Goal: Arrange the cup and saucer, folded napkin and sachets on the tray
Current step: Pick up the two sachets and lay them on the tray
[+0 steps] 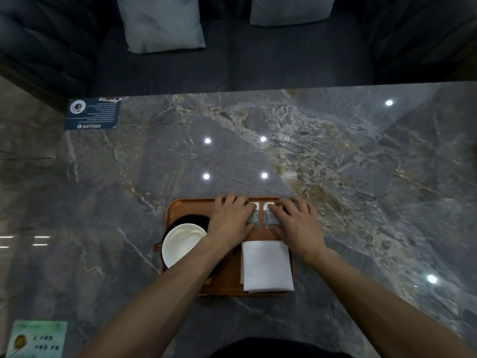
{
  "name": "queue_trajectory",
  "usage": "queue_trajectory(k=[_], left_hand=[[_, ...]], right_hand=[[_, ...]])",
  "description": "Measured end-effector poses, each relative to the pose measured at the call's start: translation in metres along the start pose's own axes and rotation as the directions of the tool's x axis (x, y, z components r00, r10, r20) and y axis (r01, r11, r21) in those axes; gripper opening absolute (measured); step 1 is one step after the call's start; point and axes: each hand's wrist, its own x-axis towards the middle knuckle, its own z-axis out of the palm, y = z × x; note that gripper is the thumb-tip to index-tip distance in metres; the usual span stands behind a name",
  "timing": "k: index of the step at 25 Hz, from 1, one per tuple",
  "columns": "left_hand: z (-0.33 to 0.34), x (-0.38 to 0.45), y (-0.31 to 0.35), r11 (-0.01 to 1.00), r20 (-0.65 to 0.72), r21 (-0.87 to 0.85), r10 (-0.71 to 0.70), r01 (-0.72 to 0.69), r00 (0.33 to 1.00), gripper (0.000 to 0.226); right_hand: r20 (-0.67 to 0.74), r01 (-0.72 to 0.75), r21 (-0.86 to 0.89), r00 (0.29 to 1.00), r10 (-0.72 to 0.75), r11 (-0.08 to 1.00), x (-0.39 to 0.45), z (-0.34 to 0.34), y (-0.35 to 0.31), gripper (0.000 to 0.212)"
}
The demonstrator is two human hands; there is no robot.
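Note:
An orange-brown tray (180,204) lies on the grey marble table near me. On its left side a white cup (182,242) stands on a dark saucer (192,218). A folded white napkin (265,266) rests at the tray's near right. Two sachets lie side by side at the tray's far right: the left sachet (254,215) under the fingers of my left hand (231,219), the right sachet (269,218) under my right hand (296,222). Both hands press flat on them, fingers spread, partly hiding them.
A dark blue card (93,113) lies at the table's far left corner and a green card (37,339) at the near left. Beyond the far edge stands a dark sofa with two pale cushions (162,21). Ceiling lights reflect in the tabletop.

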Motion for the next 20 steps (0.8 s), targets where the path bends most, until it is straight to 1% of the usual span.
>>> queue_trajectory(k=[14, 20], left_hand=[[0.0027, 0.0028, -0.0006, 1.000, 0.009, -0.002, 0.003, -0.003, 1.000, 0.046], [0.0041, 0.0008, -0.0018, 1.000, -0.012, -0.015, 0.019, -0.019, 1.000, 0.043]], right_hand=[[0.057, -0.016, 0.035, 0.998, 0.014, 0.999, 0.0040, -0.0039, -0.0012, 0.051], [0.044, -0.006, 0.046, 0.999, 0.004, 0.999, 0.0022, -0.0053, -0.0030, 0.050]])
